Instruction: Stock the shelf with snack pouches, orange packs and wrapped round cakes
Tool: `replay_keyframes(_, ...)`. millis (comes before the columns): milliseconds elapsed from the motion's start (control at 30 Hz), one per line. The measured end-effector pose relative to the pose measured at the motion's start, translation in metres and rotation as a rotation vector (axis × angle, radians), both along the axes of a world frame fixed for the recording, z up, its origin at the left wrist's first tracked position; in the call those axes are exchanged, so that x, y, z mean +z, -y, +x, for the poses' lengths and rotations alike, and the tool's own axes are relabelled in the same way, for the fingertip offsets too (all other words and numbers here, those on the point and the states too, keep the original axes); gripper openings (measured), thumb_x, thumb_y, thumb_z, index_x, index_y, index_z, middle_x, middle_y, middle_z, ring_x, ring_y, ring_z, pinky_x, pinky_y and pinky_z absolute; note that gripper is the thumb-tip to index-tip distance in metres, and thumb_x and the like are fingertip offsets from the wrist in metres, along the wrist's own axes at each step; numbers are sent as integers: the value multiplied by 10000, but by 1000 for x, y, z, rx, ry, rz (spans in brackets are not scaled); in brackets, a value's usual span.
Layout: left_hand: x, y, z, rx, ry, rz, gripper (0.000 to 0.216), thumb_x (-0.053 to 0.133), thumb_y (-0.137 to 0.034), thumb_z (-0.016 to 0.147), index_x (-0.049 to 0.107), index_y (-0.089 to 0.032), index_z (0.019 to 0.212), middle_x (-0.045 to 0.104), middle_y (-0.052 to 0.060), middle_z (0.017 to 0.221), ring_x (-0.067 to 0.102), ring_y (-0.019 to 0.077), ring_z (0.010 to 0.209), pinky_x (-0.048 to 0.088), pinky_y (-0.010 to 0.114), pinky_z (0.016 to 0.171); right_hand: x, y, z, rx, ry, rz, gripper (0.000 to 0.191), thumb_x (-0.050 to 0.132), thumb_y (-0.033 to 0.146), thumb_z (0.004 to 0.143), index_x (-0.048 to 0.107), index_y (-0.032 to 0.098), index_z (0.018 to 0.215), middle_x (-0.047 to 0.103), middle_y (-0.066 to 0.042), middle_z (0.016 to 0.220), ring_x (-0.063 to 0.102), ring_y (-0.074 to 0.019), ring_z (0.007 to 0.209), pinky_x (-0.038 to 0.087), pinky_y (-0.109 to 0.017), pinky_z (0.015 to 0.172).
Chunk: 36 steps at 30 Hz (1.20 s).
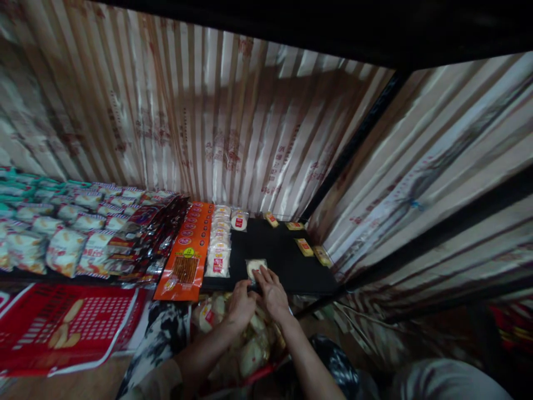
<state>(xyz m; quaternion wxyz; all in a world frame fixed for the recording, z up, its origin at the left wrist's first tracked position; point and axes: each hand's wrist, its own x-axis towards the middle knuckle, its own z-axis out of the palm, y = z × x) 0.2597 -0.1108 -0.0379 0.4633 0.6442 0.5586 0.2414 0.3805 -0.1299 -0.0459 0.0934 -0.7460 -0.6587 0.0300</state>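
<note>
A clear-wrapped white round snack packet (256,266) is at the front edge of the black shelf (266,241). My right hand (271,291) has its fingers over the packet's lower right part, gripping it at the near side. Close beside it, my left hand (241,304) is closed with curled fingers at the shelf edge; what lies in them is hidden. Below my forearms, a bag of similar white packets (252,347) sits in front of the shelf. A column of white packets (219,244) stands left on the shelf, with a single white packet (239,220) at its back.
Several small yellow packets (303,247) lie at the shelf's right end. An orange snack bag (185,250) and rows of snack packs (66,250) fill the left. A red printed bag (75,328) is lower left. Dark posts (353,150) and striped sheeting (233,122) enclose the shelf.
</note>
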Motion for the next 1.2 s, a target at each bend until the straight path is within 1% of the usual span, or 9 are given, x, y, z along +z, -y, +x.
replay_keyframes(200,3,4,-7,-30,2,41,379,436,-38,753,597,-114,1088,609,124,1152,560,180,1085,410,245,942,6,13,-1,35,-14,97,445,470,129,805,573,252,1220,543,-41,1304,473,-236,1127,409,-345,952)
replay_keyframes(333,8,2,-10,-29,6,95,420,415,-4,742,594,-129,1100,588,111,1192,528,168,1127,364,249,999,11,20,2,73,-101,153,411,406,156,852,578,253,1213,585,-47,1253,487,-215,1125,417,-346,955)
replay_keyframes(533,11,-10,-10,-34,3,172,579,484,-20,714,475,-143,1280,417,121,1394,357,213,1301,276,309,1076,48,16,16,211,-309,141,386,357,210,887,592,246,1191,647,-40,1151,567,-189,1036,423,-343,935)
replay_keyframes(633,14,-17,-7,-72,76,167,463,529,-82,725,553,-160,1181,506,106,1306,441,220,1224,334,309,1025,59,9,24,211,-470,82,343,425,277,865,617,251,1147,670,-40,1098,601,-193,979,446,-340,896)
replay_keyframes(700,16,-22,-5,-80,111,142,322,515,-110,747,607,-163,1051,621,80,1117,552,196,1061,401,292,941,58,4,28,157,-657,61,374,480,326,832,585,241,1181,681,-42,1052,624,-190,916,475,-333,839)
replay_keyframes(800,14,-30,-2,-38,128,97,224,487,-135,774,604,-165,962,663,46,933,603,164,871,452,265,815,47,-3,31,13,-998,110,510,587,405,740,526,217,1211,694,-24,894,639,-178,807,503,-313,744)
replay_keyframes(900,10,-37,4,43,144,54,183,460,-165,808,580,-162,946,661,34,867,603,141,789,462,236,728,33,-8,29,-93,-1214,172,521,690,460,623,570,212,1065,675,6,735,632,-170,712,498,-300,693)
replay_keyframes(1067,8,-46,16,104,180,14,163,462,-194,822,580,-160,929,672,29,842,614,132,762,474,224,690,21,-13,22,-180,-1288,226,445,720,537,571,622,184,823,670,-21,670,605,-168,629,469,-279,617)
replay_keyframes(1200,14,-54,24,138,179,30,248,446,-176,827,574,-158,1039,675,68,984,619,167,926,480,274,820,17,-27,24,-242,-1314,259,469,725,564,542,643,172,785,666,-30,648,591,-170,597,446,-269,572)
